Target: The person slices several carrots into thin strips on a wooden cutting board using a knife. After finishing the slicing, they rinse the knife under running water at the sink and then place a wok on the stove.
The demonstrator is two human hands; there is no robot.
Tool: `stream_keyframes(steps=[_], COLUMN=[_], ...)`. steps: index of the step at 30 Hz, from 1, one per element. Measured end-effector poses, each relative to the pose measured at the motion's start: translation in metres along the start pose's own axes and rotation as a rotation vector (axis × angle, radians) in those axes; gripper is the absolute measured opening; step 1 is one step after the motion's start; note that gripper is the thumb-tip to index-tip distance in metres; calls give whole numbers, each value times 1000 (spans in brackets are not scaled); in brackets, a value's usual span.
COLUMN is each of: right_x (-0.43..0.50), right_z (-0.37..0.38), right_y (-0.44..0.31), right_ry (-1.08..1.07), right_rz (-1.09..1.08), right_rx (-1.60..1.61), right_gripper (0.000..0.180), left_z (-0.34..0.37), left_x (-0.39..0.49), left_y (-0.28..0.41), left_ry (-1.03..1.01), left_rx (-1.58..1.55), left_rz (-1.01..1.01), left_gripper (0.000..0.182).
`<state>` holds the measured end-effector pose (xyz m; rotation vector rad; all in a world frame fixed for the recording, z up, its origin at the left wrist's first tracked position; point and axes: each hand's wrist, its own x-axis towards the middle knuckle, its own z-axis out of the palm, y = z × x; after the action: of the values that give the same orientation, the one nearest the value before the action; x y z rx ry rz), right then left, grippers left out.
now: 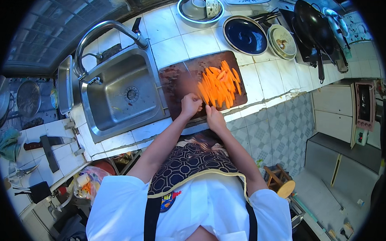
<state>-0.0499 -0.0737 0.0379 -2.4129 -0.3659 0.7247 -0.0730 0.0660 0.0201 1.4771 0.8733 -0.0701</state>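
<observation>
Many carrot sticks (220, 84) lie in a loose pile on the right part of a dark brown cutting board (169, 75). At the pile's lower left, my left hand (191, 105) is over the board with its fingers curled. Close beside it, my right hand (215, 117) is at the board's near edge, thumb up by the lowest sticks. What either hand holds, if anything, is hidden by the fingers. A reddish blur covers the board just beyond my left hand.
Left of the board is a steel sink (127, 96) with a curved faucet (104, 25). Beyond it stand a basin with bowls (182, 16), a dark blue plate (245, 35) and stacked bowls (283, 44). A black wok (314, 26) is far right; a cleaver (56, 141) lies far left.
</observation>
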Motion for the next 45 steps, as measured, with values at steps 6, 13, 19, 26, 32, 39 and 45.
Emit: stream_keyframes(steps=[6,13,19,26,32,39,45], right_x=[-26,-33,-7,-2,-29,-33,-8], right_z=[-14,-15,5,0,-7,-8,8], right_y=[3,-9,-22,-7,-4,-13,-20], right_ry=[-61,-71,-30,-26,-44,-65,-12], right_rz=[86,109,102,56,69,147,94], right_rx=[-30,-34,-76,45,-10,-19,-37], right_gripper=[51,51,53,53,52,51,53], left_z=[0,-1,-2,-2,-2,-2,-2], left_x=[-3,-1,7,-2,-7,-5,4], left_y=[6,3,-15,-5,1,1,-15], left_ry=[1,-4,82,-5,-26,-23,39], left_rx=[25,41,279,56,34,42,196], left_rz=[25,20,234,62,40,23,151], left_gripper=[12,14,13,11,10,9,14])
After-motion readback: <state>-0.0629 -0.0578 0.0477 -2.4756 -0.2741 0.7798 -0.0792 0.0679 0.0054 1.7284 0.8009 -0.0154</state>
